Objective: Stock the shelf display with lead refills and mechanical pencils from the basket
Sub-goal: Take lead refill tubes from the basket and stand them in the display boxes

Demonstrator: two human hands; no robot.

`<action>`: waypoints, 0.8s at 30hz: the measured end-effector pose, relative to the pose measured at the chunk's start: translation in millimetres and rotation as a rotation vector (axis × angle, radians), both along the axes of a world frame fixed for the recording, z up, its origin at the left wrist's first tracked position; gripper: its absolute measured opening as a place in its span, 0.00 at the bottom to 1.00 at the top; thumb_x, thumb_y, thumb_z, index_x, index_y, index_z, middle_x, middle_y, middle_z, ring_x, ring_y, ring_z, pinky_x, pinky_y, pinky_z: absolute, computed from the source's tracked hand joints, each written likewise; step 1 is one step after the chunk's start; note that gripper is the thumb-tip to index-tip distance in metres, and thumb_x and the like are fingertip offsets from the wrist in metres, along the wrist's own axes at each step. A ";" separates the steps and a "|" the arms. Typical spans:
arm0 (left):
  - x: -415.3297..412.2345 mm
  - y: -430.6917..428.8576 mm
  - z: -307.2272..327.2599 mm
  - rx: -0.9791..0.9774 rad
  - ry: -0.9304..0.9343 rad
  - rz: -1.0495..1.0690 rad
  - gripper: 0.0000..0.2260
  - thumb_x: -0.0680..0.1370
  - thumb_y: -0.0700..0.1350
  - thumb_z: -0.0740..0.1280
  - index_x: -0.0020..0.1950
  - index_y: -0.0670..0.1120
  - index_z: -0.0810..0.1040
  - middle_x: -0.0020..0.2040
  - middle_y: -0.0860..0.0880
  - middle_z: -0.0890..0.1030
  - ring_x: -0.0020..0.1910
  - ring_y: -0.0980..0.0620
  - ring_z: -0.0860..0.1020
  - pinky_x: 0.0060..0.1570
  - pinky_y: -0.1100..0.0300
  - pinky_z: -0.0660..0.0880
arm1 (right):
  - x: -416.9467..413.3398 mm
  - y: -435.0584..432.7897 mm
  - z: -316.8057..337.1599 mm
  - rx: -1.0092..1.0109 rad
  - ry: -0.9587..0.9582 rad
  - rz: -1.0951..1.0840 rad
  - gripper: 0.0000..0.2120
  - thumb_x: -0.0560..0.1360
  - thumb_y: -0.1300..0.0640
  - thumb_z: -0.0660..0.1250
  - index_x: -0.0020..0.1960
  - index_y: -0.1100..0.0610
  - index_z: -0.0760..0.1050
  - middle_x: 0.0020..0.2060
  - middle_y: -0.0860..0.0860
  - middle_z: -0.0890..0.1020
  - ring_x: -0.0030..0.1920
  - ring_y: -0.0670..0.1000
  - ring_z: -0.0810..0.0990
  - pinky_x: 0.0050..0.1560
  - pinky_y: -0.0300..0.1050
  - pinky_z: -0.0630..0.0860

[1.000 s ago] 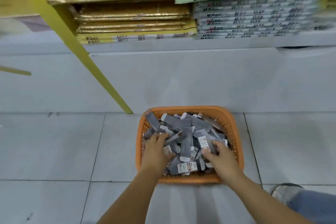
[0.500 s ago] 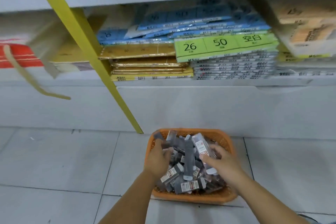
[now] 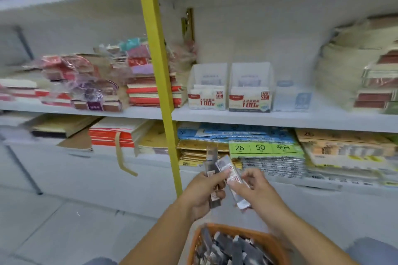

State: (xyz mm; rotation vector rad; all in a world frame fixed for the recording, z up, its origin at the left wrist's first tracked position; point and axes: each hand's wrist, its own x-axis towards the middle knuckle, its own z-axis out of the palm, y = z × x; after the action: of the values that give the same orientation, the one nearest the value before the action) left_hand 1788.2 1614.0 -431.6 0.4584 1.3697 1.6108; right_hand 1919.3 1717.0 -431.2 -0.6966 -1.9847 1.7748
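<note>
– Lead refills where?
– Above basket, below shelf: bunch gripped in left hand, one packet pinched in right hand.
– Why fanned upright?
– Likely sorting by grade for display boxes.

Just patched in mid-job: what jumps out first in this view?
At centre, the left grip and right grip each hold grey refill packs above the orange basket at the bottom edge. A yellow upright cuts down the shelving; right of it, on the middle shelf, stand two clear display boxes marked HB.
</note>
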 end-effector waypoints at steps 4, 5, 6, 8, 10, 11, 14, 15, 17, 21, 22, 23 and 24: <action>1.4 -10.2 36.5 0.165 -0.052 0.066 0.17 0.73 0.48 0.75 0.58 0.42 0.81 0.46 0.40 0.85 0.37 0.46 0.83 0.34 0.56 0.78 | -10.0 -15.5 41.9 0.051 0.118 0.001 0.09 0.76 0.53 0.69 0.52 0.54 0.72 0.46 0.53 0.84 0.40 0.58 0.85 0.35 0.47 0.77; 2.0 -10.4 45.4 0.196 -0.050 0.093 0.17 0.75 0.47 0.73 0.61 0.41 0.80 0.49 0.39 0.86 0.40 0.44 0.84 0.38 0.53 0.80 | -12.9 -17.8 51.0 0.066 0.139 -0.007 0.07 0.76 0.52 0.68 0.51 0.53 0.73 0.43 0.52 0.84 0.40 0.57 0.85 0.35 0.47 0.77; 1.8 -9.6 52.8 0.214 -0.041 0.124 0.17 0.76 0.48 0.71 0.62 0.41 0.80 0.52 0.39 0.86 0.44 0.43 0.85 0.42 0.50 0.81 | -15.9 -19.1 57.8 0.081 0.161 -0.015 0.05 0.77 0.52 0.67 0.50 0.52 0.74 0.41 0.51 0.85 0.39 0.55 0.85 0.35 0.46 0.78; -2.8 -6.8 63.9 0.233 -0.026 0.214 0.15 0.78 0.47 0.70 0.62 0.42 0.80 0.53 0.39 0.86 0.50 0.42 0.86 0.49 0.46 0.82 | -22.7 -22.0 64.5 0.094 0.195 -0.021 0.04 0.79 0.50 0.64 0.49 0.50 0.75 0.40 0.47 0.85 0.38 0.49 0.84 0.34 0.42 0.80; -11.9 -2.7 72.4 0.251 -0.019 0.304 0.14 0.80 0.46 0.68 0.63 0.41 0.78 0.54 0.38 0.86 0.53 0.39 0.85 0.53 0.43 0.82 | -29.5 -25.2 63.6 0.029 0.223 -0.036 0.04 0.79 0.53 0.64 0.51 0.52 0.76 0.40 0.48 0.84 0.40 0.48 0.85 0.36 0.39 0.80; -17.3 -0.2 75.1 0.260 -0.007 0.335 0.14 0.81 0.46 0.68 0.63 0.41 0.78 0.55 0.37 0.85 0.54 0.37 0.84 0.53 0.43 0.81 | -32.9 -25.4 61.5 -0.022 0.238 -0.050 0.04 0.78 0.57 0.66 0.52 0.56 0.76 0.43 0.50 0.84 0.41 0.49 0.85 0.37 0.38 0.80; -31.0 5.0 76.8 0.273 0.013 0.397 0.12 0.80 0.46 0.70 0.62 0.44 0.78 0.54 0.38 0.86 0.54 0.38 0.84 0.50 0.44 0.83 | -44.5 -21.0 54.8 -0.074 0.260 -0.093 0.02 0.77 0.64 0.67 0.50 0.62 0.76 0.47 0.56 0.83 0.43 0.52 0.85 0.38 0.39 0.81; -35.1 6.2 75.5 0.278 0.018 0.401 0.12 0.79 0.47 0.70 0.61 0.45 0.78 0.53 0.40 0.86 0.52 0.39 0.85 0.48 0.45 0.83 | -49.0 -19.1 53.4 -0.081 0.257 -0.101 0.02 0.77 0.65 0.67 0.49 0.63 0.76 0.47 0.57 0.83 0.43 0.53 0.86 0.38 0.39 0.81; -43.3 7.3 74.3 0.294 0.026 0.396 0.13 0.77 0.48 0.72 0.60 0.48 0.79 0.51 0.42 0.87 0.50 0.42 0.86 0.46 0.46 0.84 | -58.3 -16.1 53.5 -0.117 0.261 -0.113 0.03 0.77 0.65 0.67 0.49 0.64 0.76 0.46 0.58 0.83 0.43 0.56 0.86 0.37 0.41 0.81; -55.4 9.3 83.1 0.352 0.001 0.368 0.21 0.68 0.48 0.75 0.60 0.46 0.79 0.51 0.42 0.87 0.48 0.43 0.86 0.44 0.48 0.84 | -74.0 -9.0 59.8 -0.196 0.333 -0.142 0.04 0.79 0.63 0.64 0.52 0.64 0.72 0.43 0.59 0.85 0.42 0.61 0.86 0.37 0.48 0.82; -57.1 10.4 85.6 0.374 -0.011 0.356 0.23 0.68 0.47 0.75 0.61 0.44 0.79 0.52 0.41 0.87 0.48 0.43 0.86 0.43 0.48 0.84 | -76.7 -6.8 62.2 -0.201 0.353 -0.149 0.04 0.79 0.63 0.63 0.52 0.64 0.71 0.42 0.59 0.85 0.41 0.61 0.86 0.35 0.48 0.82; -58.7 11.1 87.6 0.396 -0.021 0.345 0.23 0.68 0.45 0.75 0.62 0.42 0.79 0.52 0.40 0.86 0.47 0.42 0.86 0.41 0.49 0.83 | -79.5 -5.4 64.4 -0.207 0.365 -0.149 0.04 0.80 0.63 0.63 0.52 0.64 0.71 0.41 0.59 0.85 0.40 0.61 0.86 0.34 0.48 0.82; -61.0 11.9 88.2 0.418 -0.025 0.342 0.23 0.68 0.45 0.74 0.62 0.41 0.79 0.52 0.39 0.86 0.47 0.42 0.86 0.40 0.50 0.83 | -82.1 -4.7 66.9 -0.214 0.371 -0.142 0.04 0.80 0.63 0.63 0.52 0.64 0.70 0.40 0.60 0.85 0.40 0.61 0.86 0.34 0.47 0.82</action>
State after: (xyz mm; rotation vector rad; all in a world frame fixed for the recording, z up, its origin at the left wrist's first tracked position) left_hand 1727.2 1625.9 -343.4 0.4611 1.1326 2.1932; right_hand 1837.1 1712.3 -364.3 -0.5117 -1.4844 1.8864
